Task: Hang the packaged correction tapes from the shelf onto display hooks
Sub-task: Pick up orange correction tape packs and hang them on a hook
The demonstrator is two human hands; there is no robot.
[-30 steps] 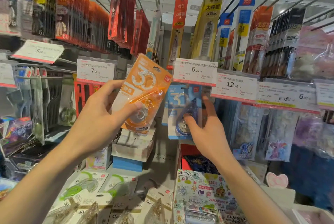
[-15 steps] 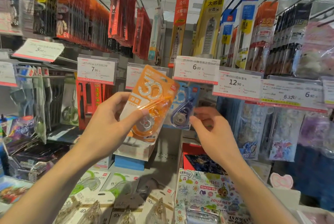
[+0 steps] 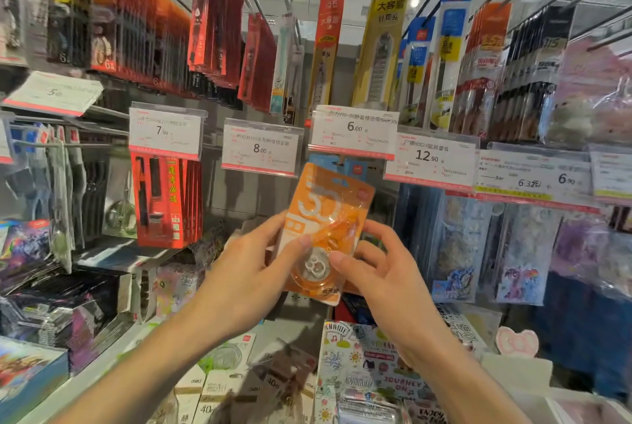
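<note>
An orange packaged correction tape (image 3: 325, 218) is upright in front of the display, just below the 6.00 price tag (image 3: 354, 131). My left hand (image 3: 246, 273) grips its left edge, thumb across the front. My right hand (image 3: 379, 273) pinches its lower right side, thumb on the round tape wheel. Behind its top, the blue card of a hanging blue correction tape pack (image 3: 323, 160) peeks out. The hook itself is hidden behind the tags.
Price tags for 8.00 (image 3: 261, 148) and 12.90 (image 3: 429, 157) flank the spot. Red pen packs (image 3: 167, 201) hang at left, sticker packs (image 3: 455, 246) at right. More boxed correction tapes (image 3: 219, 386) and a doodle-printed box (image 3: 369, 375) lie on the shelf below.
My left hand carried the orange pack right and down, in front of the hanging blue pack. My right hand let go of the blue pack and came over to pinch the orange one.
</note>
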